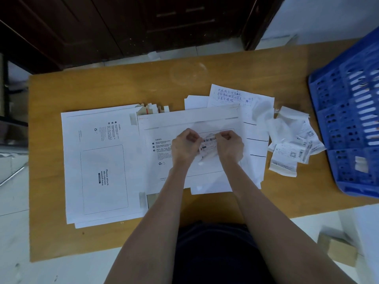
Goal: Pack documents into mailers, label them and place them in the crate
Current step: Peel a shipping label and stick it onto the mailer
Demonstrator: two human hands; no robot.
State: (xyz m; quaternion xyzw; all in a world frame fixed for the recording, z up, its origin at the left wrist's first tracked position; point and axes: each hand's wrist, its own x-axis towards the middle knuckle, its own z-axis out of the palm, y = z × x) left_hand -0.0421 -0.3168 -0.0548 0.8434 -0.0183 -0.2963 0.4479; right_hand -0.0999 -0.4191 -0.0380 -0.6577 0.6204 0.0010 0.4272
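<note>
White mailer (190, 119) lies flat on the wooden table (98, 87); above it the left hand (184, 145) and the right hand (230, 145) both pinch a barcode label (209, 145), probably peeling it; labelling is unfinished; the blue crate (352, 111) waits at right, contents unclear.

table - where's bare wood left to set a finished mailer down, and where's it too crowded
Bare wood on the table: the far strip beyond the mailers, and the near edge between the mailers and the person. A narrower patch lies near the crate, below the label pile. The middle is crowded: both hands pinch a label over overlapping papers.
</note>
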